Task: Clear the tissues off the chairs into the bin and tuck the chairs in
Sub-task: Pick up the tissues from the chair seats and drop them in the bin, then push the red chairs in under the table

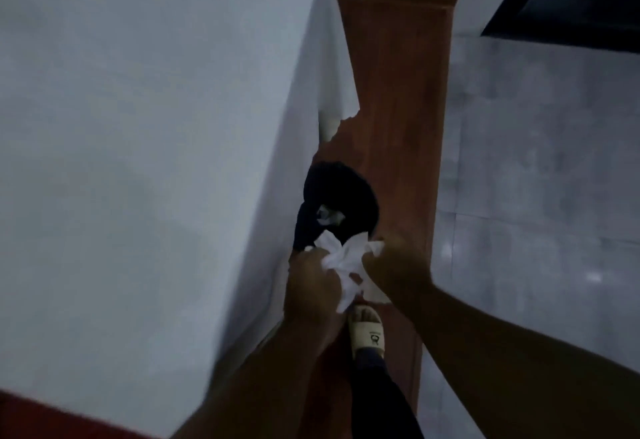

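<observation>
Dim light. A white cloth [138, 126] drapes the bench left of the fingers; a reddish wooden panel [398, 99] stands beyond them; grey glossy floor tiles [536, 161] spread rightward.

tablecloth [138, 126]: white cloth, matt, smooth, left of the frame
tissues [346, 258]: thin white paper, crumpled
wooden panel [398, 92]: reddish-brown wood, smooth
floor [536, 161]: grey tiles, glossy
slipper [367, 333]: cream, matt
</observation>
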### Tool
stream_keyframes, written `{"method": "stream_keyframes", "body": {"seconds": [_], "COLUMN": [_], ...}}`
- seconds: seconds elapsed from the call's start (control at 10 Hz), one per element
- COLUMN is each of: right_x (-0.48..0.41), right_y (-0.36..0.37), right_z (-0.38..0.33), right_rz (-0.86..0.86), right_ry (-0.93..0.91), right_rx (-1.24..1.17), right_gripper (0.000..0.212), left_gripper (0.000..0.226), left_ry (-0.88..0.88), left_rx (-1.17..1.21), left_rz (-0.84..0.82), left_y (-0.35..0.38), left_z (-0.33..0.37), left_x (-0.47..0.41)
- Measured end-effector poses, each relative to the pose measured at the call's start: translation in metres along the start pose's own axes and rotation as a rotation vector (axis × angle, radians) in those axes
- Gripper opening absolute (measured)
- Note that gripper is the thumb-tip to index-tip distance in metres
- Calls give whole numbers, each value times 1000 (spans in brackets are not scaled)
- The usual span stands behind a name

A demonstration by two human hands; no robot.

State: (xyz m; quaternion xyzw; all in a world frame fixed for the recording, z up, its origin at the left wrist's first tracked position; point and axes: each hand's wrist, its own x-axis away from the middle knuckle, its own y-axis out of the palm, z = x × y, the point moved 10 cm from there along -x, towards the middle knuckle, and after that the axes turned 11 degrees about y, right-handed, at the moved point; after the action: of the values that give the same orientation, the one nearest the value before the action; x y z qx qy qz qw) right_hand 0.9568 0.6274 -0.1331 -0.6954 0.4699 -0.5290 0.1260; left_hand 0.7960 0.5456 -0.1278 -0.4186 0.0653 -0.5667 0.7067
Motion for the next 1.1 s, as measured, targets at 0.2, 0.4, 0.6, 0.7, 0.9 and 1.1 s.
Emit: {"method": "stream_keyframes", "body": {"seconds": [0.2, 0.4, 0.6, 0.7, 0.9, 1.1], "right_x": [-153, -223, -210, -175, -77, 83], "right_y": [68, 147, 127, 86, -13, -129], "right_z": [7, 26, 27, 10, -36, -110], "right_rz": [-92, -326, -285, -215, -18, 240], "right_ry": [170, 308, 88, -25, -135, -175], "right_rx": [-152, -277, -141, 30, 325, 350], "right_gripper": [38, 63, 47, 44, 41, 44], "left_gripper": [22, 57, 56, 46, 43, 26], "left_ry": [-76, -307, -199, -113, 88, 411], "left_rx": [-25, 227, 142, 37, -148, -231], "left_rz": [62, -165, -270, -254, -218, -96], "left_y": [67, 151, 154, 122, 32, -116], "left_z": [-56, -108, -90, -56, 31, 156], "left_x": [-133, -197, -186, -167, -102, 7]}}
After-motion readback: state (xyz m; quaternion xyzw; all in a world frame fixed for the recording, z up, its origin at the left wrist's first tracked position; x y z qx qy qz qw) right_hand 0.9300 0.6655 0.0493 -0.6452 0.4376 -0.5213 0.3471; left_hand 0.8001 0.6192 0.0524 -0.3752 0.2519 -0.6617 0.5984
